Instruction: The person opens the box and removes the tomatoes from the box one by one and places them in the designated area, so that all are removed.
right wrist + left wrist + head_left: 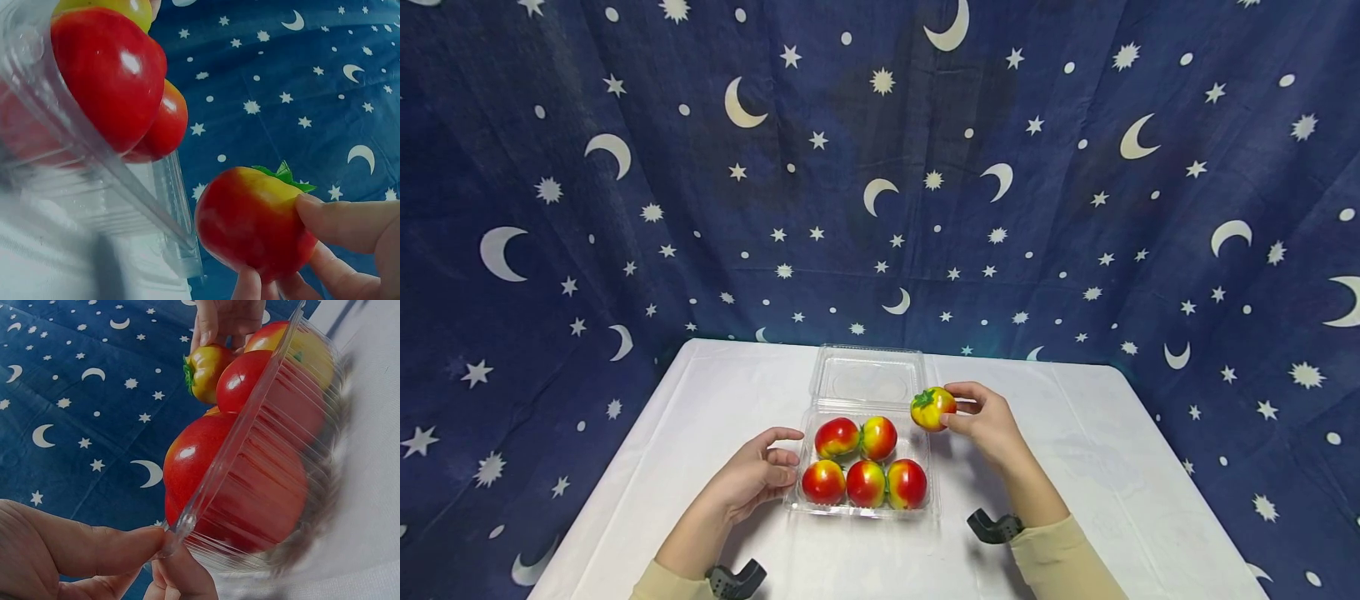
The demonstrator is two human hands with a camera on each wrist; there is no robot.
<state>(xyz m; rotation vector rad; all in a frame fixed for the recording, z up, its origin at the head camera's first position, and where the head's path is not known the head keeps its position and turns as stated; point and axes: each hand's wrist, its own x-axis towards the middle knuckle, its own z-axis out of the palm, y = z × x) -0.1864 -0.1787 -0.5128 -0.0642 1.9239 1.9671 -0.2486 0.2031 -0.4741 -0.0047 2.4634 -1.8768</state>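
A clear plastic clamshell box [880, 513] lies open on the table, with several glossy red-and-yellow tomato-like fruits [866, 483] in its base. My left hand [751, 475] is at the box's left side; in the left wrist view its thumb and finger pinch the box rim [206, 481]. Above the back right corner of the base, my right hand [988, 421] holds another tomato-like fruit [931, 409] between thumb and fingers. Its green leafy top [284, 176] shows in the right wrist view. The back right spot of the base has no fruit in it.
The box's lid [868, 375] is folded back, away from me, flat on the white tablecloth [1075, 467]. A dark blue curtain [925, 208] with moons and stars hangs behind the table and at both sides. Each wrist wears a black camera mount [992, 527].
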